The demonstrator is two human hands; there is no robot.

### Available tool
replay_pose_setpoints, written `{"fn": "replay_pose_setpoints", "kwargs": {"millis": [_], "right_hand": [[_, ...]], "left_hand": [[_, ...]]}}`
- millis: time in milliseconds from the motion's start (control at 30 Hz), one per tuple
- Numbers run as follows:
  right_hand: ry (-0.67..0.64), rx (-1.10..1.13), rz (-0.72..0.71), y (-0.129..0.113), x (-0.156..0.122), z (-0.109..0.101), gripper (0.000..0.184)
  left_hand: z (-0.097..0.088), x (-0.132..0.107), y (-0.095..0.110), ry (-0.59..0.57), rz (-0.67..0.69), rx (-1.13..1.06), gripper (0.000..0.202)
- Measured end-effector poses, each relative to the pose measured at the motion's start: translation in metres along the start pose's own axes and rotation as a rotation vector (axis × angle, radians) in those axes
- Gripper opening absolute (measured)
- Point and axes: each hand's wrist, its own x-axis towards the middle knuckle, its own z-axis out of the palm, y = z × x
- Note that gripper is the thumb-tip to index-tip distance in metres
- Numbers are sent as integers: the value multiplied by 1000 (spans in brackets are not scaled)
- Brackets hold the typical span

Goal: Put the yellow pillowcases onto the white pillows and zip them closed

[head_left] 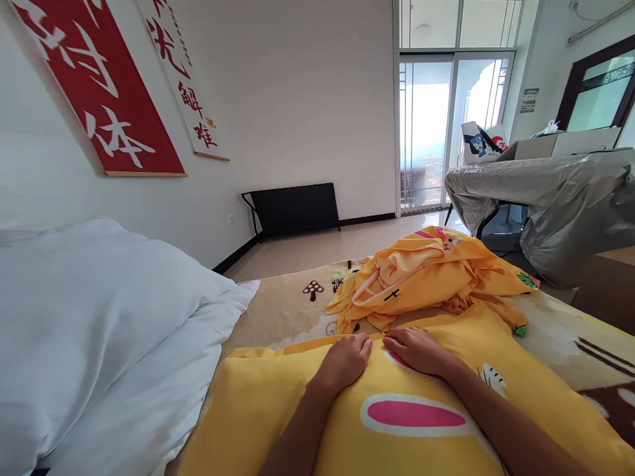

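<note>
Yellow pillow (297, 410) lies directly under both hands, on the bed, its near edge cut off by the bottom of the picture. Left hand (347, 360) rests palm down at the pillow's far edge, fingers flat and together, clamped on nothing. Right hand (419, 350) lies just beside it, likewise flat, fingertips nearly meeting the left's; whether thumbs grip the fabric edge cannot be told, as they are hidden. One pink oval print (414, 413) shows between the forearms. Just beyond the fingertips sits one crumpled yellow cover (426, 277) on a patterned beige blanket (282, 311). Left of the left hand lies one white duvet (99, 317), partly out of frame. Far right, one grey-wrapped table (555, 198), contents indistinct. Two red-lettered banners (104, 86) hang on the wall, both cropped.
</note>
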Motion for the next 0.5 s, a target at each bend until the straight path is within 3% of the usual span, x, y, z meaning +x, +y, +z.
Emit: {"fn": "replay_pose_setpoints", "kwargs": {"millis": [167,267,500], "right_hand": [[8,-6,9,3,0,2,41],[47,-7,17,23,-5,-1,45],[115,103,196,124,-37,-15,51]], "left_hand": [[0,-1,3,9,3,0,34],[-9,-11,-6,18,-3,5,35],[-48,-57,-86,18,-188,-115,48]]}}
